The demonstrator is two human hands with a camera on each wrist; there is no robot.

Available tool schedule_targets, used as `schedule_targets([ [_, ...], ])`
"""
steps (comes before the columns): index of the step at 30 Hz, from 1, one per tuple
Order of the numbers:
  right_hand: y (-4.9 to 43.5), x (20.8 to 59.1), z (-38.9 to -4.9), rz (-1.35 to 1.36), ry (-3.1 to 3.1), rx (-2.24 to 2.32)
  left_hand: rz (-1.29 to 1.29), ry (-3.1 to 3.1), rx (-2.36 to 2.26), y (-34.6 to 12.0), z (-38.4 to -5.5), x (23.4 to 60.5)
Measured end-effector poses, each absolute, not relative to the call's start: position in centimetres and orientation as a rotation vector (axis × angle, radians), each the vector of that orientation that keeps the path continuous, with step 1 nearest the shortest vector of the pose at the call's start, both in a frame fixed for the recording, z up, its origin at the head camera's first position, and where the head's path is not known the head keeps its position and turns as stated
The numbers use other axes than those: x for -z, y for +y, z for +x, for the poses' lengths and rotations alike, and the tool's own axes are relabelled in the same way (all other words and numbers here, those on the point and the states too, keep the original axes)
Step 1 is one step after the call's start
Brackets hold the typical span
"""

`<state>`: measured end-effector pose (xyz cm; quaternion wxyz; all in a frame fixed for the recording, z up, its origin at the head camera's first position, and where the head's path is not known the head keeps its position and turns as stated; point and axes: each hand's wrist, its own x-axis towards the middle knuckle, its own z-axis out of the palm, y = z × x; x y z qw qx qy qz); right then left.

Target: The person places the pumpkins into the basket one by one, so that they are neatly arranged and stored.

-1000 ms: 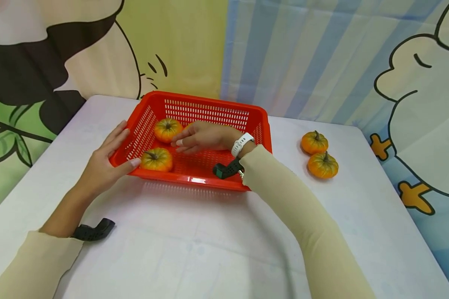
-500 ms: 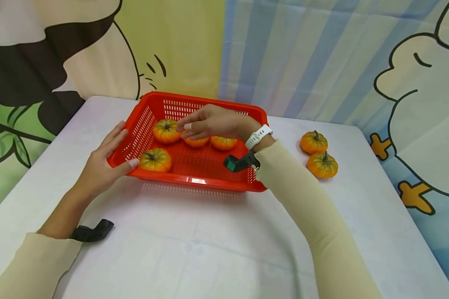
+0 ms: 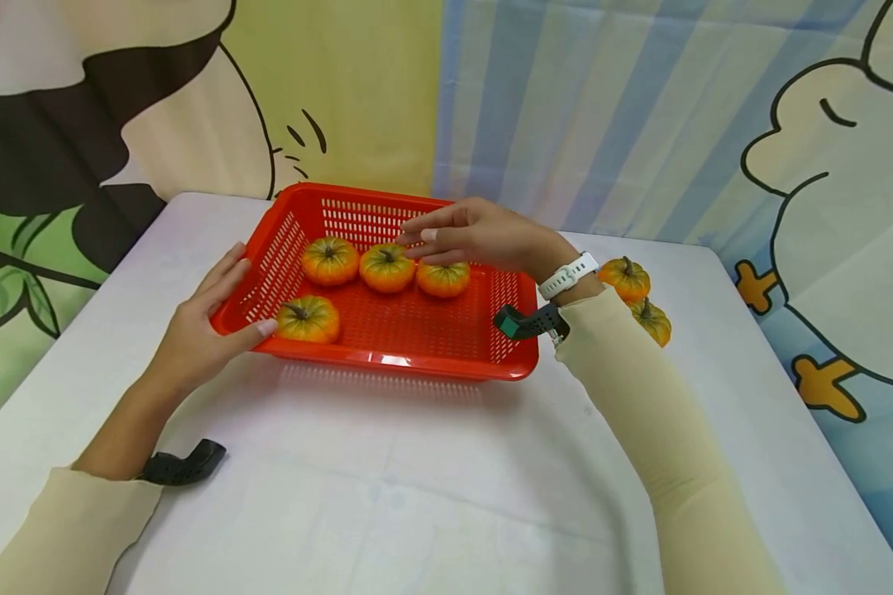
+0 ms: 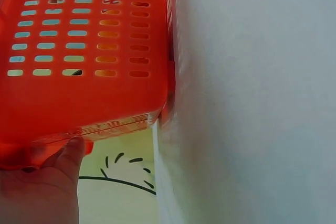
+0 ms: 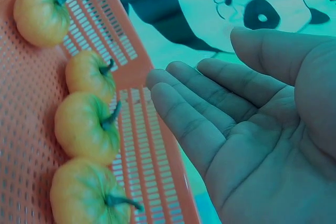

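Resting with straight, relaxed fingers, the left hand (image 3: 202, 324) is touching the red rectangular plastic basket (image 3: 417, 362) at its left end, while the right hand (image 3: 487, 235), holding nothing, is hovering above its far right side. Four round orange pumpkins (image 3: 388, 269) are sitting inside; two similar pumpkins (image 3: 627, 278) are lying outside, rightward along the basket's long axis, nearer to the right hand.

wht tbl (image 3: 387, 496) under L hand (image 3: 201, 330) & R hand (image 3: 484, 235) | blu/wht striped bkdrop (image 3: 565, 107) behind R hand | b/w cartoon print (image 3: 52, 132) beyond L hand

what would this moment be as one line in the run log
left grip: touching basket | right grip: empty | in basket: four pumpkins | on table: two pumpkins
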<state>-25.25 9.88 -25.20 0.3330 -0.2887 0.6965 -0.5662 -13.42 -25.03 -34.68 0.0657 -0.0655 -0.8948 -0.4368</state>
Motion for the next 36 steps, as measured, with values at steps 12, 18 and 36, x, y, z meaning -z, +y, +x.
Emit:
schedule_targets([
  [12,13.7,25.2,-25.7,-0.717,1.862,1.543,-0.192,-2.682,1.338,-25.1,-13.6,34.8],
  [18,16.1,26.0,-25.3,-0.657,1.92,1.601,-0.197,-2.678,1.342,-24.9,-13.6,34.7],
  [36,22.1,27.5,-23.8,-0.413,2.088,1.82,-0.195,-2.674,1.353,-25.0,-13.6,34.9],
])
